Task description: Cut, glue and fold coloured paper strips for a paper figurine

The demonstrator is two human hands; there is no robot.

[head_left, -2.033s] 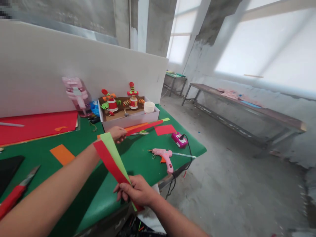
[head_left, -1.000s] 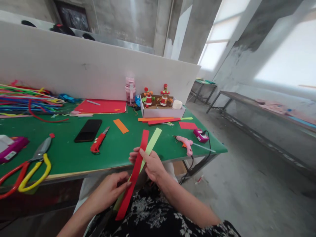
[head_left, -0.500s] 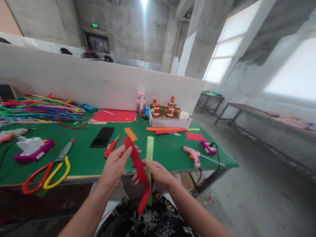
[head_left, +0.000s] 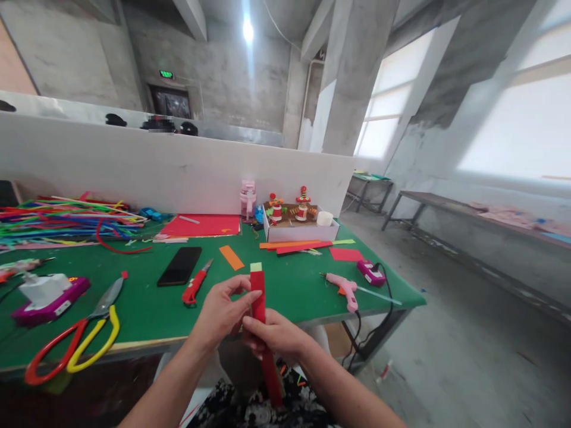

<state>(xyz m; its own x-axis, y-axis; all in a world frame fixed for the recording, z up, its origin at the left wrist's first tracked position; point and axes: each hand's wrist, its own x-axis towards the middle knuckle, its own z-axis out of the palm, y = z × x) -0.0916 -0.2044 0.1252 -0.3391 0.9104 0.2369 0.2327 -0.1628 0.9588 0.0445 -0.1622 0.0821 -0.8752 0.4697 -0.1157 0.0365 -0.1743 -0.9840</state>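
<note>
A red paper strip [head_left: 257,305] lies over a light green paper strip [head_left: 256,267], whose end peeks out above the red one. My left hand [head_left: 229,309] pinches the pair near the top between thumb and fingers. Lower down, my right hand [head_left: 279,334] grips both strips, its thumb across the red face. Their lower ends hang toward my lap. Beyond my hands, an orange paper piece [head_left: 231,257] and a red utility knife [head_left: 197,284] with its blade out lie on the green table [head_left: 285,285].
Large scissors [head_left: 89,327] overhang the front edge at left, near a black phone [head_left: 180,266]. A pink glue gun [head_left: 342,289] with a cord lies at right. A box [head_left: 301,232] holding small figures stands at the back, beside red sheets [head_left: 200,224]. Pipe cleaners [head_left: 66,220] are heaped at left.
The red strip, held apart and slanted before, now lies along the green strip, covering most of it. My left hand has moved right, close above my right hand. The view has tilted slightly upward.
</note>
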